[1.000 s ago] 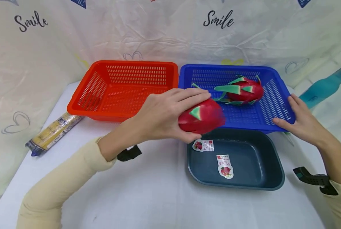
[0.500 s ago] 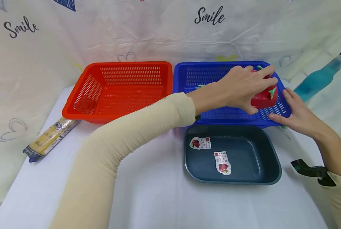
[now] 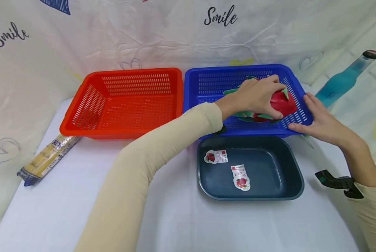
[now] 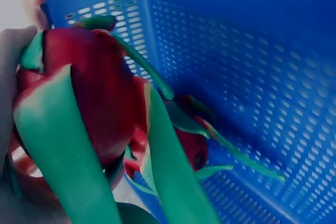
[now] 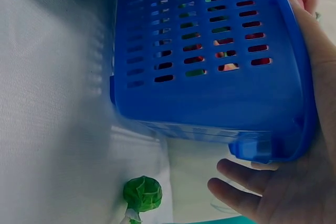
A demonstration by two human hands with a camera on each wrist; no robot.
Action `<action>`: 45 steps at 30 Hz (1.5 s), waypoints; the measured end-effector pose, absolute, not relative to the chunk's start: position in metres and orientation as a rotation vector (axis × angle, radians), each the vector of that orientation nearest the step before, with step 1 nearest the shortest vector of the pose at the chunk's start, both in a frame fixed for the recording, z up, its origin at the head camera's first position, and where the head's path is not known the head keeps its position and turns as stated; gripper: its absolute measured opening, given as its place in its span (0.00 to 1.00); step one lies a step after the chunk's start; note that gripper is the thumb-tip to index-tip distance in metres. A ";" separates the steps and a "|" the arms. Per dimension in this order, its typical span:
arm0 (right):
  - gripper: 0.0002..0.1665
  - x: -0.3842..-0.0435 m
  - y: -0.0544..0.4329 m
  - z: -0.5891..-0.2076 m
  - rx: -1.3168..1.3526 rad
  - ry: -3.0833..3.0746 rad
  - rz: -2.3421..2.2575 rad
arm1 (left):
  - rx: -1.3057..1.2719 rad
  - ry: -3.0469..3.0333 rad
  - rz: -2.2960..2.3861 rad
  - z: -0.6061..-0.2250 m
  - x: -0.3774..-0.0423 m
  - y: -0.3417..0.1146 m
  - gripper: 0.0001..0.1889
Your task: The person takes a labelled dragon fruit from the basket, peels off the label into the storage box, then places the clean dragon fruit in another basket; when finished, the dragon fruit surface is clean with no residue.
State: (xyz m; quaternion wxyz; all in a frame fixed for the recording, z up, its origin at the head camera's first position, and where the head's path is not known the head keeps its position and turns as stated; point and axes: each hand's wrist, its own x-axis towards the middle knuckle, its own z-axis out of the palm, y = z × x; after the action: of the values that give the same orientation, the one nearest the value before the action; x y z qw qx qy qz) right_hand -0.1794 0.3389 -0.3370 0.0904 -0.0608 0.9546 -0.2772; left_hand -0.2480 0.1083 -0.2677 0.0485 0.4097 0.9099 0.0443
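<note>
My left hand [image 3: 258, 96] grips a red dragon fruit [image 3: 284, 103] with green leaf tips, inside the right part of the blue basket [image 3: 191, 87]. In the left wrist view this held dragon fruit [image 4: 89, 93] hangs large at the left, its green leaves toward the camera. Lower in the basket lies another dragon fruit [image 4: 191, 142], partly hidden behind it. My right hand [image 3: 325, 126] holds the basket's front right corner, thumb over the front rim and fingers along the outer side. From the right wrist, the basket's slotted wall [image 5: 199, 98] shows beside my palm.
A red basket [image 3: 134, 112] stands left of the blue one, with a packet of spaghetti [image 3: 49, 157] by its front left. In front is a dark tray [image 3: 266, 175] holding two dragon fruit stickers [image 3: 240, 178]. A blue bottle [image 3: 340, 84] and green-wrapped lollipop [image 5: 143, 193] are at right.
My left hand has carried the dragon fruit from near the dark tray's back edge rightward into the blue basket, beside the other one. My right hand stays at the basket's corner.
</note>
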 end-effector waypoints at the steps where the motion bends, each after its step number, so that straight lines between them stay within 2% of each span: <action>1: 0.66 -0.179 0.339 -0.337 -0.181 2.836 -0.826 | 1.236 2.767 0.142 -0.268 -0.249 0.109 0.45; 21: 0.66 -0.183 0.338 -0.330 -0.179 2.859 -0.807 | 1.099 2.683 0.195 -0.265 -0.278 0.132 0.45; 45: 0.66 -0.178 0.340 -0.336 -0.179 2.841 -0.821 | 1.271 2.466 0.109 -0.285 -0.273 0.139 0.47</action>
State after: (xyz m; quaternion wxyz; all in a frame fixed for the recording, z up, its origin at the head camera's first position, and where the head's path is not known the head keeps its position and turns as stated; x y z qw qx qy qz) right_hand -0.1782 0.3399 -0.3358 0.0895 -0.0602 0.9550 -0.2761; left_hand -0.2731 0.1393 -0.2850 0.1818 0.4501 0.8734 0.0387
